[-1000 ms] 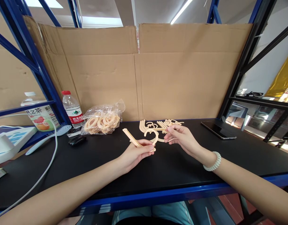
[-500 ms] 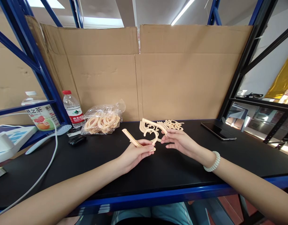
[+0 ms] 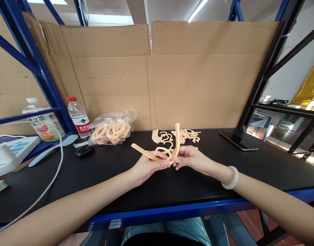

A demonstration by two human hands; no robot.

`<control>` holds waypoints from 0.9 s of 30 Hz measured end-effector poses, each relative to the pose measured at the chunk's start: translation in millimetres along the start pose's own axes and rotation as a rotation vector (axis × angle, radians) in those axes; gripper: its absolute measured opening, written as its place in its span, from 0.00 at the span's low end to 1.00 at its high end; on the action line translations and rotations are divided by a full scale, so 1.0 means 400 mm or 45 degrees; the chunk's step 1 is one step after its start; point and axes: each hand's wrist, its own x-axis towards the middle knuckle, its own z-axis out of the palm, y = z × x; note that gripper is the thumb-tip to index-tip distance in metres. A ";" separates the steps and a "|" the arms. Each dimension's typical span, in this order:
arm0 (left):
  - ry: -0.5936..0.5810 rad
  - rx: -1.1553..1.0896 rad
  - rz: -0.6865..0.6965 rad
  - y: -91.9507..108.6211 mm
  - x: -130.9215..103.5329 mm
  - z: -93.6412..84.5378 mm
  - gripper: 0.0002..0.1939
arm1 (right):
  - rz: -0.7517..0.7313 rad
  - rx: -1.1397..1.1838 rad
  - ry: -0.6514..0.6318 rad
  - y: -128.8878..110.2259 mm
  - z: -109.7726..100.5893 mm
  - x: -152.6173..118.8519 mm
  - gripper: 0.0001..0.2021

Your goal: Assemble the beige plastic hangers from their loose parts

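Note:
My left hand (image 3: 149,167) pinches a long pale wooden strip (image 3: 144,151) that points up to the left, together with a curved hook-like wooden piece (image 3: 165,149). Between the fingers of my right hand (image 3: 190,158) is a second long wooden strip (image 3: 177,138), standing nearly upright with a curved lower end. The lower ends of the pieces meet between my fingertips, which partly hide the contact. Just behind my hands, a group of loose curved wooden pieces (image 3: 159,136) lies on the black tabletop (image 3: 136,198).
A clear bag of wooden rings (image 3: 111,131) stands at the back left, beside a red-capped bottle (image 3: 80,118) and a black mouse (image 3: 84,151). A white cable (image 3: 54,177) crosses the left side. A phone (image 3: 238,140) lies at the right. Cardboard (image 3: 108,85) walls the back.
My right hand has moved down and left towards my left hand. Its strip has turned from slanting to nearly upright, and its lower end has come to the pieces in my left hand.

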 end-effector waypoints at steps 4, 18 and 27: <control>-0.047 0.026 0.018 0.000 -0.001 -0.003 0.11 | -0.087 -0.044 -0.048 -0.001 -0.003 0.002 0.12; -0.101 0.022 -0.038 0.005 -0.002 -0.004 0.10 | -0.109 -0.044 -0.143 -0.009 -0.003 -0.001 0.12; -0.191 0.084 0.085 -0.005 0.002 -0.010 0.07 | -0.050 -0.007 -0.170 -0.006 -0.002 -0.005 0.12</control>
